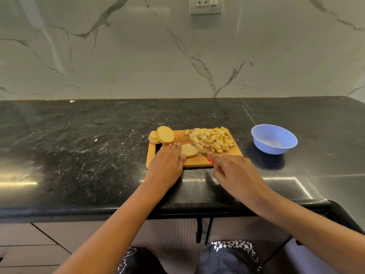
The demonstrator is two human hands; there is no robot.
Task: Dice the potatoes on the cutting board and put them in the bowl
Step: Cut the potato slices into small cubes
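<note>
A black speckled stone countertop (79,135) runs across the view, with light glaring off it near its front edge. Behind it rises a pale marble backsplash (118,56) with grey veins, carrying a wall socket plate (205,4) at the top. A small white scrap (72,101) lies where the counter meets the wall. Below the counter are grey cabinet drawers (29,244).

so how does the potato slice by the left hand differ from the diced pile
The potato slice is one flat round; the diced pile is many small cubes. The slice touches the left hand mid-board; the pile sits at the right end. Both lie on the cutting board.
</note>
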